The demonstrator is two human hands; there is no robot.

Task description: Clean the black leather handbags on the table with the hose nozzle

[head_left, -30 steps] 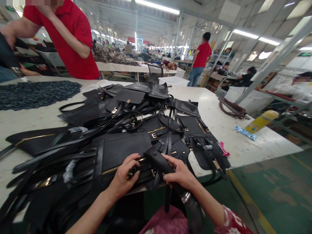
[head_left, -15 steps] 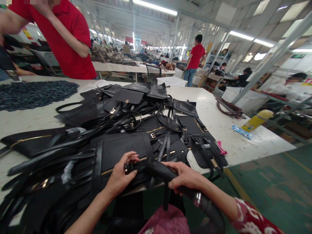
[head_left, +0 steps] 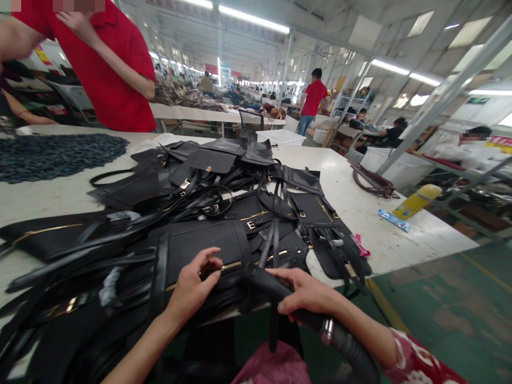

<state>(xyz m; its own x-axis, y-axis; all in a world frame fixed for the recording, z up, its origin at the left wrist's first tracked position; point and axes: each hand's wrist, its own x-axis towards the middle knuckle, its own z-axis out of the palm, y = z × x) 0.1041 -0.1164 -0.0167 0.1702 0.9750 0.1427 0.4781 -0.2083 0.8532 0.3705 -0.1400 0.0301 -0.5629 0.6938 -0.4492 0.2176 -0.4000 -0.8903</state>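
Black leather-look bags with gold zips and buckles lie heaped across the table in front of me. My left hand is over the front edge of the nearest bag, its fingers curled and thumb close to the index finger at the end of a gold zip. What lies between those fingertips is dark and unclear. My right hand is wrapped round a black nozzle handle, whose tip points left toward my left hand. From the handle a ribbed black hose runs down past a metal clamp.
On the white table stand a yellow bottle, a blue packet and coiled brown straps. Small dark pieces are piled at left. A person in a red shirt stands across the table.
My left hand has shifted slightly left and its fingers have drawn together; the small dark shiny piece inside them shows less. The nozzle in my right hand has moved slightly right.
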